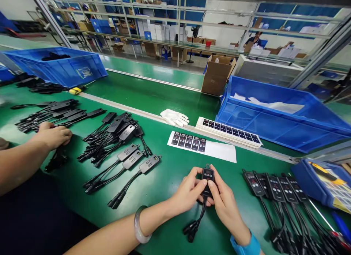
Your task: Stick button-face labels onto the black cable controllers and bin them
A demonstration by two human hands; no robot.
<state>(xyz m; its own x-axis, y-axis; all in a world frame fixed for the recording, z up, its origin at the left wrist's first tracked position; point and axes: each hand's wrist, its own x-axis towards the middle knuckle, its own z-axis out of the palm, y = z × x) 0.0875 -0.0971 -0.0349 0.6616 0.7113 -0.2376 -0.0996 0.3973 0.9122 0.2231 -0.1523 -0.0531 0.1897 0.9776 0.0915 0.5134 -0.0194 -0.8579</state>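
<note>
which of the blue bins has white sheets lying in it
The blue bin on the right, behind the label strips: white sheets lie inside it. The blue bin at far left holds dark items instead.

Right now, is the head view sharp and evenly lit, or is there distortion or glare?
Head view: even overhead light, soft shadows under both hands; controller between left hand and right hand is sharp; wide-angle bending bows the blue crate and frame edges; mild sheen on the green table.

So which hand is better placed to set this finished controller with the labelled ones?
Probably the right hand: the row of labelled controllers lies on its side, while the left hand would have to cross over the controller both hold.
</note>
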